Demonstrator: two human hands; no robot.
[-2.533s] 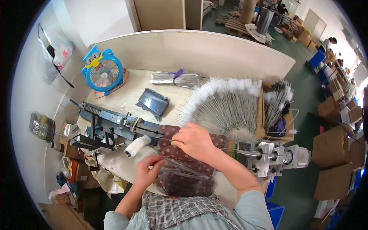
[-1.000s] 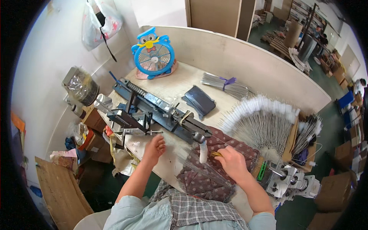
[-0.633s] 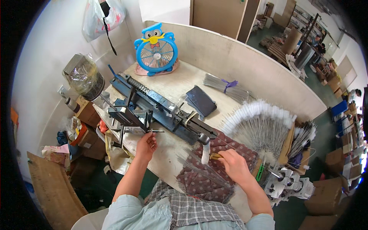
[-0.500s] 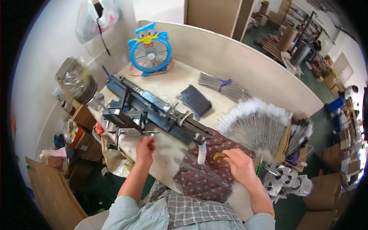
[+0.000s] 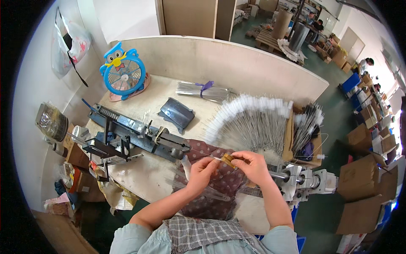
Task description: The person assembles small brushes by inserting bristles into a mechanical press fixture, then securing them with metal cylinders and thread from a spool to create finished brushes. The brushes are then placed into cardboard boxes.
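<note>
Both of my hands meet over a brown polka-dot cloth (image 5: 203, 149). My right hand (image 5: 253, 167) grips a small yellow-brown block (image 5: 228, 160) between thumb and fingers. Close by on the left, the fingertips of my left hand (image 5: 200, 174) are pinched on a thin wire with a pale part beside the block; its details are too small to make out. Just beyond the hands, the end of a long dark metal jig (image 5: 141, 134) points toward them. A white tapered piece (image 5: 186, 166) hangs beneath the jig's end. Thin clear strands (image 5: 211, 192) lie across the cloth.
Wire-handled brushes with white tips (image 5: 249, 106) fan out at the right, beside a cardboard box (image 5: 288, 135). A silver motor unit (image 5: 313, 182) stands at the table's right edge. Farther back are a dark phone (image 5: 177, 111), bundled wires (image 5: 198, 89) and a blue fan (image 5: 124, 76).
My left hand has left the jig's lever side and come right to meet the right hand, pinching a thin wire. The right hand keeps the yellow-brown block. The whole view has shifted.
</note>
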